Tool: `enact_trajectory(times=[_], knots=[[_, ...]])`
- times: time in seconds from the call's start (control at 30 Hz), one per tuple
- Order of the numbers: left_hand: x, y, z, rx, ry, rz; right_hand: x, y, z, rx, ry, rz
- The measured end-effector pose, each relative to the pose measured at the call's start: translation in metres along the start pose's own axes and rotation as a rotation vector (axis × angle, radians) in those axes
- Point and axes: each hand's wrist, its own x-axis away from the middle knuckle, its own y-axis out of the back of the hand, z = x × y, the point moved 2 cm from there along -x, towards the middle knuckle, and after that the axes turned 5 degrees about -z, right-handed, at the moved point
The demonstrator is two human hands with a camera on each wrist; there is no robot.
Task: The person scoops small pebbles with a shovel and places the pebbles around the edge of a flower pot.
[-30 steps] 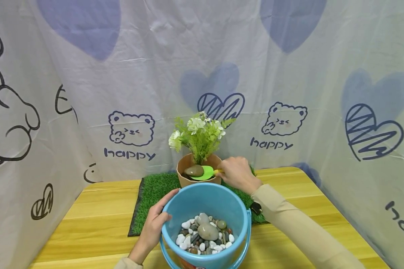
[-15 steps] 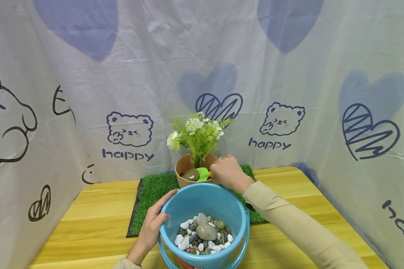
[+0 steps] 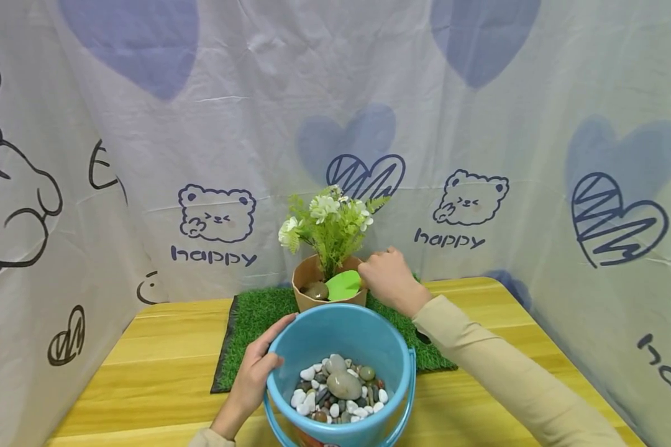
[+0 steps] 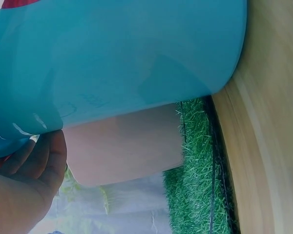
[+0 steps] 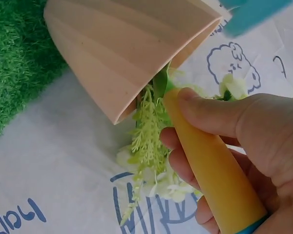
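My right hand [image 3: 394, 282] grips the yellow handle [image 5: 212, 168] of a toy trowel. Its green blade [image 3: 344, 286] slants inside the mouth of a tan flowerpot [image 5: 122, 48], beside a large brown stone [image 3: 315, 290] resting in the pot. White flowers with green leaves [image 3: 328, 226] rise from the pot. My left hand [image 3: 251, 372] holds the rim of a blue bucket [image 3: 335, 335], thumb over the inner side and fingers against the outside. White, grey and brown pebbles [image 3: 343, 386] cover the bucket's bottom, several larger stones among them.
The pot stands on a green turf mat [image 3: 263, 305] on a wooden table [image 3: 162, 360]. The bucket stands in front of it, its handle hanging down toward me. A printed cloth [image 3: 218, 124] walls the back and both sides.
My right hand first moved left with the trowel, then back right. The green blade now shows more of its face. The brown stone has shifted slightly left and lower in the pot.
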Motion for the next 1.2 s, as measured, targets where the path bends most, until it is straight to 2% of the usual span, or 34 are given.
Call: enact_trajectory(times=[0.1, 0.33, 0.57, 0.87, 1.2], knots=[[0.0, 0.0, -0.001, -0.006, -0.005, -0.003, -0.001, 0.003, -0.004, -0.016, -0.027, 0.032], [0.0, 0.0, -0.002, -0.008, -0.002, -0.004, -0.002, 0.008, -0.014, -0.043, -0.087, 0.027], [-0.001, 0.0, -0.002, -0.01, -0.008, -0.007, -0.001, 0.005, -0.02, -0.102, -0.128, 0.086], [0.0, -0.001, -0.003, -0.009, -0.013, 0.001, 0.003, -0.003, -0.021, -0.153, -0.131, 0.059], [-0.001, 0.0, -0.002, -0.014, 0.004, -0.001, 0.01, 0.001, -0.035, -0.307, -0.192, 0.144]])
